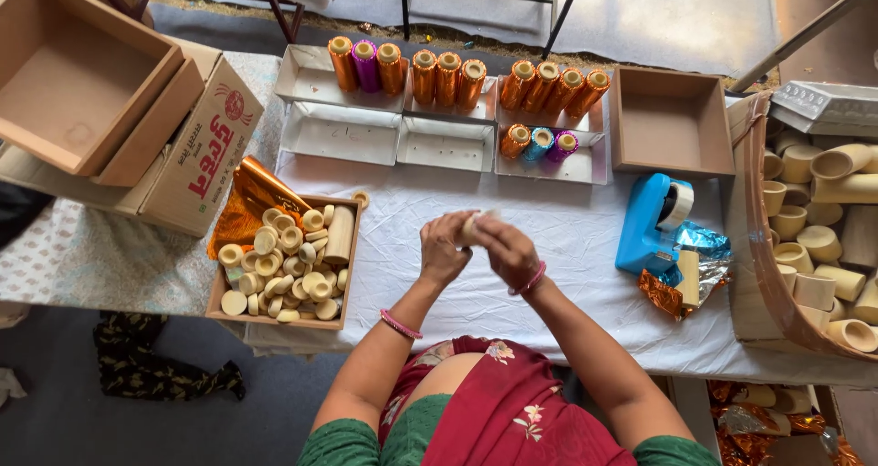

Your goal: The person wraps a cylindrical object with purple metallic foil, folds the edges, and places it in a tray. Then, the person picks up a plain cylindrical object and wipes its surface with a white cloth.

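Blue tape dispenser [646,224] (by crumpled foil [699,246]), foil-wrapped spools [447,77] in white trays [340,133].

Glossy foil wraps the tubes [457,77] along the table's far edge, matt cardboard box [669,123] beside them (plain brown), cloth [567,237] underneath looking smooth.

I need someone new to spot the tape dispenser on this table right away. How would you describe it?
Start at the white-covered table and look to the right of the person's hands, below the empty brown box. The tape dispenser is the bright blue plastic block with a roll of tape at its top end, beside crumpled blue and orange foil. Nothing else on the table is solid bright blue.
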